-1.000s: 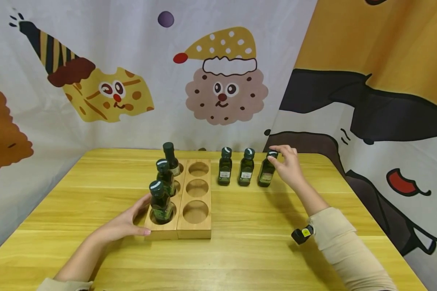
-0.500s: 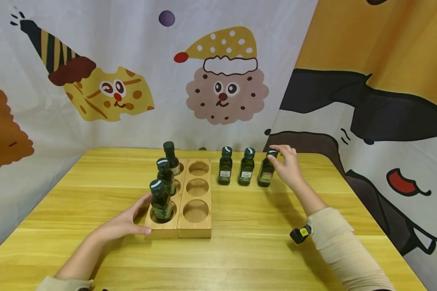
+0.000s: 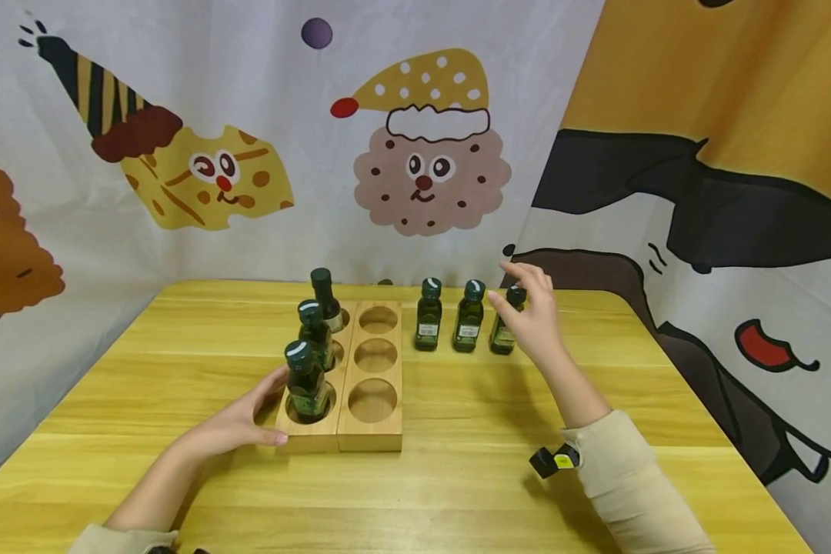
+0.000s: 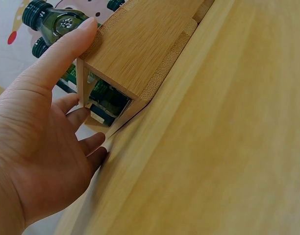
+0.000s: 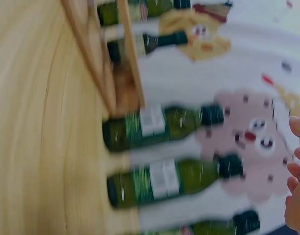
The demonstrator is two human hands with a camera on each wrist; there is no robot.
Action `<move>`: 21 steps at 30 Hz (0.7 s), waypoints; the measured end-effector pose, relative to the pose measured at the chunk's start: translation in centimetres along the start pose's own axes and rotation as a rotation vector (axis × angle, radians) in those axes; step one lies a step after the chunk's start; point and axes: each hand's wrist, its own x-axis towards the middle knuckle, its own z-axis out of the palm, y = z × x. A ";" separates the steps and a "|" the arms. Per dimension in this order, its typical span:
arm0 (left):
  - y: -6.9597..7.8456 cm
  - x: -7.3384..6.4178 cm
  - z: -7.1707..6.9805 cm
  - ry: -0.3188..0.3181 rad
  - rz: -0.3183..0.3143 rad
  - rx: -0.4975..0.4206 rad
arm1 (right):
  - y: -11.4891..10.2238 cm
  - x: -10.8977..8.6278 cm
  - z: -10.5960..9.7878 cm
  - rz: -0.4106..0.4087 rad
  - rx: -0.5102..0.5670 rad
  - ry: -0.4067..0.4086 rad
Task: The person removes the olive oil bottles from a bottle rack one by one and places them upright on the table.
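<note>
A wooden rack with two rows of round holes stands left of centre. Three dark green glass bottles, a front one, a middle one and a slim back one, stand upright in its left row. My left hand rests against the rack's front left corner, thumb on the front face, fingers along the side. Right of the rack three more bottles, left, middle and right, stand in a line. My right hand, holding nothing, hovers by the right bottle's cap, thumb and fingers apart, partly hiding that bottle.
The rack's right row shows three holes, such as the front hole, without bottles. The wooden table meets a printed cloth backdrop at the back. A black wrist camera hangs from the right sleeve.
My right hand has let go of the right bottle's cap and moved up and slightly left. That bottle stays upright in its place. My left hand and the rack have not visibly moved.
</note>
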 end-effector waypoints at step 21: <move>-0.2 0.0 0.0 -0.001 -0.004 -0.012 | -9.7 -2.7 8.6 -0.124 0.298 -0.195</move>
